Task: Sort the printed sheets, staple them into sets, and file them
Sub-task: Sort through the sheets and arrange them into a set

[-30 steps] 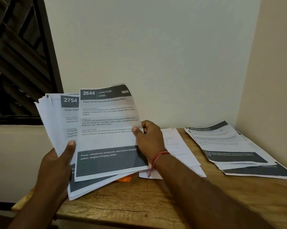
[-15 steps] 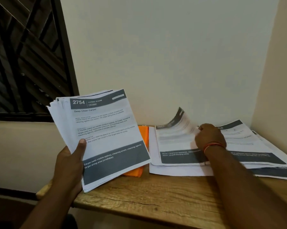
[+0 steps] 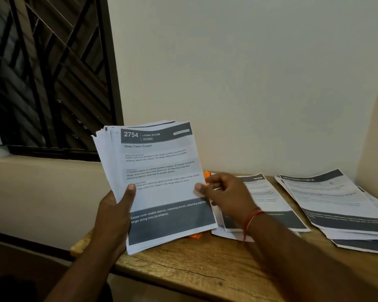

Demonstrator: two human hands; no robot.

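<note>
The stack of printed sheets [image 3: 162, 184], headed 2754 Deep Clean Carpet, is held tilted up over the near left corner of the wooden table [image 3: 194, 269]. The left hand [image 3: 114, 216] grips its left edge with the thumb pressed on the face, while the right hand [image 3: 227, 197] pinches its right edge, thumb in front and curled fingers seemingly behind. An orange object [image 3: 195, 235] peeks from under the stack, a middle pile [image 3: 271, 205] lies just beside it, and a right pile [image 3: 336, 203] fills the wall corner, with bare wood along the near edge.
</note>
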